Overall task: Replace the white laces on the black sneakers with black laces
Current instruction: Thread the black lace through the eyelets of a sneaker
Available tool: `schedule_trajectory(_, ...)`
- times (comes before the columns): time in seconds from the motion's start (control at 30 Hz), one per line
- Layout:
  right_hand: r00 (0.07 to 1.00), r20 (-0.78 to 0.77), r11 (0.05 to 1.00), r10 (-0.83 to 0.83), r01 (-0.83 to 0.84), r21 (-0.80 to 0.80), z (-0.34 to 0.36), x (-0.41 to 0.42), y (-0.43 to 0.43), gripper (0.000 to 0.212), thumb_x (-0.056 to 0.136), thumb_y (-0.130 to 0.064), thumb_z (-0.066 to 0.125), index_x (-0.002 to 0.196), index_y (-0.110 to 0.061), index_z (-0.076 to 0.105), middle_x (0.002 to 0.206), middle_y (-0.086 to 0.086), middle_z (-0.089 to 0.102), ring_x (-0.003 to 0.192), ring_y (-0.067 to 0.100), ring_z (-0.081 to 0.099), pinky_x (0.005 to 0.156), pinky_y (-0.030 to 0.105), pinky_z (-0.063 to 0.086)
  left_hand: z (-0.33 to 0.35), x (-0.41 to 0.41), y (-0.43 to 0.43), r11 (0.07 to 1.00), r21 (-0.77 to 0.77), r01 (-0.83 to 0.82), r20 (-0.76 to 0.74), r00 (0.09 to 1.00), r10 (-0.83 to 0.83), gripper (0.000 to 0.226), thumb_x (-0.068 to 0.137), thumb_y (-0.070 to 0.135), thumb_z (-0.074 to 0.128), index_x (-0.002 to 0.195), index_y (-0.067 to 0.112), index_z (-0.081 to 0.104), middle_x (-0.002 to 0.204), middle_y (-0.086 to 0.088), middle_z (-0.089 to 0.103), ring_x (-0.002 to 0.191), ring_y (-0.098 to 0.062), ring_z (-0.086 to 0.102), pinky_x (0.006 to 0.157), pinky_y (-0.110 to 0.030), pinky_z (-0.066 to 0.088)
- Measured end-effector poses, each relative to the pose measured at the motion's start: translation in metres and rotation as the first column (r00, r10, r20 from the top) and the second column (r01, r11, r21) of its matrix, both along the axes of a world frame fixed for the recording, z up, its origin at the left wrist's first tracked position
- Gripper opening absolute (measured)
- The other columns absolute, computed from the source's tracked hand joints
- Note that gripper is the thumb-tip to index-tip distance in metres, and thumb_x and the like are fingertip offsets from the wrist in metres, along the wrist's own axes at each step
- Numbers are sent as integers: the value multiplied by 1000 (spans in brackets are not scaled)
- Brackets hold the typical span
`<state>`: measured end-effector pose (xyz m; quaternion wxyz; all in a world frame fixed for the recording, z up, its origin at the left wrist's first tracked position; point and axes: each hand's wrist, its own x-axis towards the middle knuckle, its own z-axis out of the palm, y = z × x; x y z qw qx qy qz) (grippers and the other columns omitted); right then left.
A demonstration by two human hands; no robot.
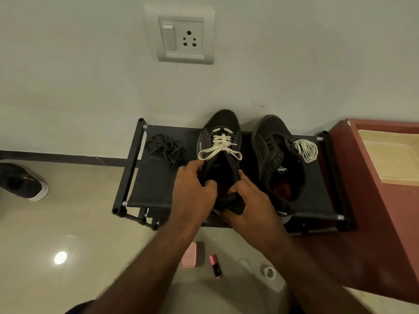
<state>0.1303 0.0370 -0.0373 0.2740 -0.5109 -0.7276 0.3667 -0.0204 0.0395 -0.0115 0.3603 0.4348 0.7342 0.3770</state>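
Two black sneakers stand on a low black rack (156,189). The left sneaker (223,130) carries a white lace (221,147) in its lower eyelets, with loose loops hanging at the sides. My left hand (192,191) grips its collar on the left side, and my right hand (247,200) grips the heel and right collar. The right sneaker (274,152) has no lace. A bundled white lace (306,149) lies beside it on the rack. A pile of black laces (166,149) lies on the rack's left part.
A red wooden bed frame (362,200) borders the rack on the right. On the floor in front lie a pink case (189,254), a pink tube (215,266) and a tape roll (269,271). Another shoe (25,181) sits far left. A wall socket (181,36) is above.
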Motion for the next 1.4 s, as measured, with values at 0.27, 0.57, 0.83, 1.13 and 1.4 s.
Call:
schedule_trajectory(0.27,994,-37,993,101,-103,-62,22,22,-53,29,72,-10,82,79,-19,55,108,-4,60,107,13,62,83,42,56,11,-1,-63,999,0,32,6,999,-32,76,83,20,70,146,36,31,122,5,56,108,-9,58,84,-23,51)
schedule_trajectory(0.57,994,-2,969,108,-105,-223,19,28,-78,23,66,-29,70,83,-19,58,121,-4,51,114,4,54,93,24,49,8,14,-71,959,-159,234,-412,867,-280,51,90,31,64,139,26,49,120,-4,54,108,-25,57,88,-33,45)
schedule_trajectory(0.83,976,-71,961,-207,190,-202,12,9,-41,62,81,-28,76,134,-30,42,130,-5,55,118,8,57,99,37,53,4,17,-67,975,-136,173,-455,864,-217,45,88,32,65,131,24,56,114,-2,57,101,-21,59,86,-35,50)
schedule_trajectory(1.13,981,93,980,-168,176,-92,11,1,-36,60,88,-11,70,141,-21,45,141,-2,45,127,15,49,107,38,47,4,8,-69,987,96,131,-353,931,-90,59,81,54,49,131,23,59,121,3,49,112,-12,47,92,-30,46)
schedule_trajectory(1.4,972,154,984,-180,175,44,-3,-5,-46,47,91,-14,67,135,-15,52,134,5,53,119,19,46,99,33,43,-12,32,-47,974,195,115,-163,983,-83,10,89,27,68,92,18,70,89,5,56,82,-7,55,72,-15,46)
